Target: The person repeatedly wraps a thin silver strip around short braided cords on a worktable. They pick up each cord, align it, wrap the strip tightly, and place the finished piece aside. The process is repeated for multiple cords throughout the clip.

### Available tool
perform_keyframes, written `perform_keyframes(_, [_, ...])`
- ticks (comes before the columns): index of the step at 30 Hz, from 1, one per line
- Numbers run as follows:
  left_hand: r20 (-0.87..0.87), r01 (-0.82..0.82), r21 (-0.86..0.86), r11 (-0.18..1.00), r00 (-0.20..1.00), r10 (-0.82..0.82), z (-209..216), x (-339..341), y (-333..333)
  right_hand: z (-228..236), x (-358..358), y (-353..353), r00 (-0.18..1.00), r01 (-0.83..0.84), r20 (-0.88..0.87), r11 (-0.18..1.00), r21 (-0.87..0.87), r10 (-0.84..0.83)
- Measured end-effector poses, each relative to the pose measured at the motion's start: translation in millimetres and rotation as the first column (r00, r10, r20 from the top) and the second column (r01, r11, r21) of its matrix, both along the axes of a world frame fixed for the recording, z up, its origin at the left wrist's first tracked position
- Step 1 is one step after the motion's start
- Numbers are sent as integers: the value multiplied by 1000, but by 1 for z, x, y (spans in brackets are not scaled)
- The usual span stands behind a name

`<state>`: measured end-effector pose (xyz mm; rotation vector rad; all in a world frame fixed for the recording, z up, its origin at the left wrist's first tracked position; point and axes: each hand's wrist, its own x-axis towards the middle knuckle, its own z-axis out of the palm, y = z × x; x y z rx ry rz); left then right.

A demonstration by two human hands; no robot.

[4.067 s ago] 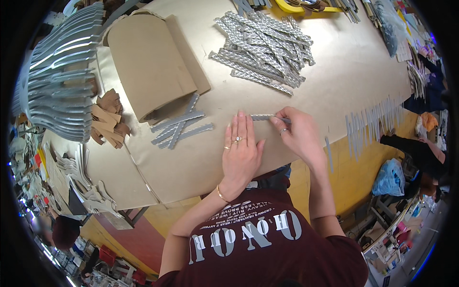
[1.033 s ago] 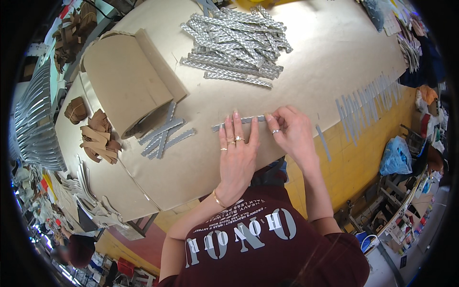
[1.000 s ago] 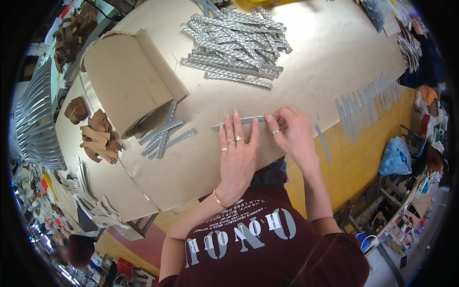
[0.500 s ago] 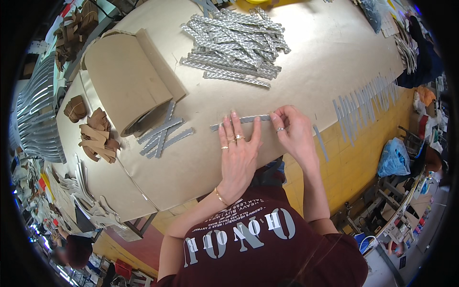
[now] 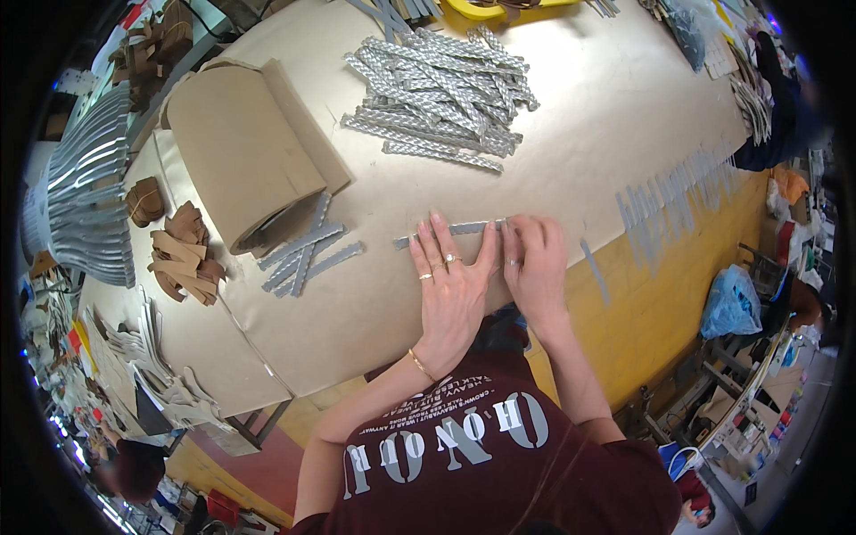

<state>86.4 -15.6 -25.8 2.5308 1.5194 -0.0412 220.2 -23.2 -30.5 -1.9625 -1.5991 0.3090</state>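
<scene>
A thin grey strip point(image 5: 466, 228) lies crosswise on the tan-covered table point(image 5: 357, 330) in front of me. My left hand point(image 5: 452, 290) rests flat over it with the fingers stretched out, pressing it against the surface. At the strip's right end, the fingers of my right hand point(image 5: 537, 272) are pinched together on it; the fingertips partly hide that end. Beyond my hands is a heap of silvery braided strips point(image 5: 437, 94). A smaller crossed pile of grey-backed braided strips point(image 5: 308, 259) sits to the left of my left hand.
A bent brown board point(image 5: 241, 147) stands at the left, near bundled brown strips point(image 5: 183, 254). Several thin grey strips point(image 5: 678, 201) hang over the table's right edge, with a single one point(image 5: 595, 270) nearer me. Pale curved pieces point(image 5: 183, 388) lie at the left edge.
My right hand has turned and drawn in closer to my left hand, its fingers now bunched over the strip's right end. My left hand stays flat on the strip. The view has shifted slightly.
</scene>
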Motion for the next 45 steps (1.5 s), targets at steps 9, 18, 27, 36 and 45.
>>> perform_keyframes(9, [138, -70, -37, 997, 988, 75, -6, -5, -5, -21, 3, -26, 997, -31, 78, 996, 78, 25])
perform_keyframes(18, [298, -65, -127, 990, 949, 101, -14, -16, -9, -27, 3, -20, 996, -17, 84, 991, 136, 5])
perform_keyframes(27, [357, -70, -79, 994, 929, 94, -15, -17, -11, -25, 4, -18, 991, -81, 116, 986, 145, 64])
perform_keyframes(36, [401, -82, 43, 996, 914, 58, -22, -18, -10, -25, 6, -15, 990, -101, 113, 977, 186, 81])
perform_keyframes(45, [479, -116, 188, 975, 878, 12, -28, -31, 25, -17, 0, -12, 999, 41, -38, 976, 214, -34])
